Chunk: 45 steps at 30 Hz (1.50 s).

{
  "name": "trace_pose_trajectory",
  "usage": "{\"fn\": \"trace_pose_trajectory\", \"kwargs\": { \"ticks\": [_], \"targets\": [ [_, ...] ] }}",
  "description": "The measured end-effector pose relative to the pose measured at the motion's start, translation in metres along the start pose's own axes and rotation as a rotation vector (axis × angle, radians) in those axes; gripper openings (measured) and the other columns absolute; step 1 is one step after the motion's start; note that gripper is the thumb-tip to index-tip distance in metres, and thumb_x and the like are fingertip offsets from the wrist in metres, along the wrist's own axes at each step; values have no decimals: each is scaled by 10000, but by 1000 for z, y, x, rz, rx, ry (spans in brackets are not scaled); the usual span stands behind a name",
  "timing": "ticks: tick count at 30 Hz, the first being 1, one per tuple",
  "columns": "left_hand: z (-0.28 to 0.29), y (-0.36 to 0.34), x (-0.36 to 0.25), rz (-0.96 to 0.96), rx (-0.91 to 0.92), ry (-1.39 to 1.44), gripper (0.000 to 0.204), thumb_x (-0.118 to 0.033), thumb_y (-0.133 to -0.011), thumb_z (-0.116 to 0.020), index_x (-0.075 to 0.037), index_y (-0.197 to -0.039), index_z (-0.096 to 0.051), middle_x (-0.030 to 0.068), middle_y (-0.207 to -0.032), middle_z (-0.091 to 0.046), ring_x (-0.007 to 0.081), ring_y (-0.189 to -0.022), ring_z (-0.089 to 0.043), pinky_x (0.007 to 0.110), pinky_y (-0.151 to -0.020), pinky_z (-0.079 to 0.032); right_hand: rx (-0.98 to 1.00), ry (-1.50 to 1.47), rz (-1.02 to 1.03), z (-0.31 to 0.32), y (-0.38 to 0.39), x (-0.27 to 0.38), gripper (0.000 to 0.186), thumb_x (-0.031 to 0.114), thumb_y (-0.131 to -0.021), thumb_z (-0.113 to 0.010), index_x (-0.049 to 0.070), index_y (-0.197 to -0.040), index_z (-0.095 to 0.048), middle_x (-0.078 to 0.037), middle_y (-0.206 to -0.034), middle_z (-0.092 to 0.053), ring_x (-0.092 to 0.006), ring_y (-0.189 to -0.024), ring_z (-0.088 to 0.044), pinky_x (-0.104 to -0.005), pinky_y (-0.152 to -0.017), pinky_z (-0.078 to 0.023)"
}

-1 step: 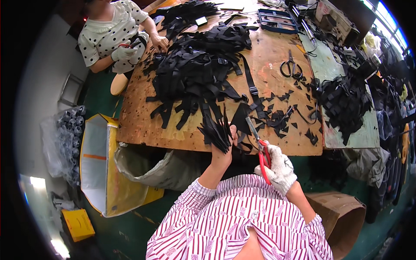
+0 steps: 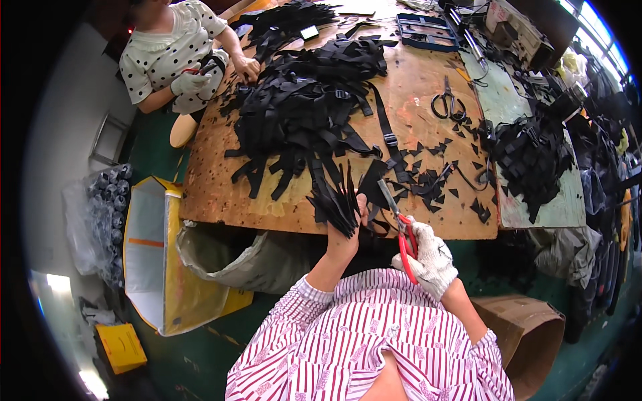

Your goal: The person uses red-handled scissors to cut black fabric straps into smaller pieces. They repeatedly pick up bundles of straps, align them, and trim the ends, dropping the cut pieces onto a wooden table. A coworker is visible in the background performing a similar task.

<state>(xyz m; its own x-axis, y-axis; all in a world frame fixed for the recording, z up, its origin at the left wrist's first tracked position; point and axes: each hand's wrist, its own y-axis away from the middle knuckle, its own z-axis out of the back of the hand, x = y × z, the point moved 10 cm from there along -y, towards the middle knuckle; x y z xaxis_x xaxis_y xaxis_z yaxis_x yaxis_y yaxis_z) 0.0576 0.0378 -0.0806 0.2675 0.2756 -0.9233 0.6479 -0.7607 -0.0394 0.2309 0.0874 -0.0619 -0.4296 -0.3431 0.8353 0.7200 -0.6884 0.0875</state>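
My bare left hand (image 2: 344, 242) is closed around a fanned bundle of black webbing straps (image 2: 336, 207) at the table's near edge. The strap ends point up and away from me. In a white knit glove, my right hand (image 2: 432, 259) grips red-handled shears (image 2: 406, 247). Their grey blades point up and left, beside a wide black strap piece (image 2: 372, 182) to the right of the bundle. Whether the blades touch that piece, I cannot tell. Beyond my left hand lies a large heap of black straps (image 2: 287, 120), some with buckles.
Black-handled scissors (image 2: 448, 105) lie on the wooden table (image 2: 428, 67) among small black offcuts (image 2: 428, 180). A blue tray (image 2: 428, 32) is at the back. Another strap pile (image 2: 533, 160) sits right. A co-worker (image 2: 174, 60) stands far left. A yellow bag (image 2: 175, 260) and cardboard box (image 2: 528, 327) flank me.
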Motion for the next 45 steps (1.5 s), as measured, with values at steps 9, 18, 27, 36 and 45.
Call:
{"fn": "trace_pose_trajectory", "kwargs": {
  "ticks": [9, 18, 27, 36, 45],
  "targets": [
    [-9, 7, 14, -94, 230, 8, 207, -146, -930, -535, -46, -1088, -447, -12, -740, -425, 74, -617, -397, 212, -556, -327, -37, 20, 16, 3, -8, -2, 768, 336, -654, -784, 7, -1243, -416, -142, -859, -608, -302, -764, -623, -367, -709, -484],
    [2, 5, 38, 56, 226, 118, 189, -212, -944, -505, -83, -1068, -444, -38, -754, -342, 74, -644, -313, 226, -561, -264, -33, -254, -100, -11, -5, -21, 615, 256, -659, -785, 12, -1115, -452, -125, -828, -582, -256, -717, -597, -349, -687, -475],
    [9, 15, 62, 152, 326, 377, 441, -479, -937, -418, -138, -1208, -487, 17, -1100, -581, 142, -994, -580, 238, -784, -476, -21, -262, -137, -11, -8, -23, 550, 197, -676, -770, 18, -1085, -449, -101, -800, -577, -211, -704, -597, -324, -678, -476],
    [-7, 32, 56, 541, -19, 434, 89, -96, -880, -532, -128, -917, -459, -16, -765, -378, 117, -675, -363, 235, -607, -290, -157, -800, -407, -12, -5, -39, 379, 22, -759, -639, 40, -1059, -408, -21, -756, -494, -68, -499, -461, -202, -426, -405],
    [-25, 42, 87, 714, 290, 221, 211, -188, -889, -548, -26, -1025, -544, 48, -957, -604, 186, -890, -603, 294, -768, -485, -305, -612, -192, 4, -13, -40, 405, 26, -760, -646, 77, -1086, -411, -13, -774, -460, -76, -521, -477, -208, -428, -428]
  ]
}}
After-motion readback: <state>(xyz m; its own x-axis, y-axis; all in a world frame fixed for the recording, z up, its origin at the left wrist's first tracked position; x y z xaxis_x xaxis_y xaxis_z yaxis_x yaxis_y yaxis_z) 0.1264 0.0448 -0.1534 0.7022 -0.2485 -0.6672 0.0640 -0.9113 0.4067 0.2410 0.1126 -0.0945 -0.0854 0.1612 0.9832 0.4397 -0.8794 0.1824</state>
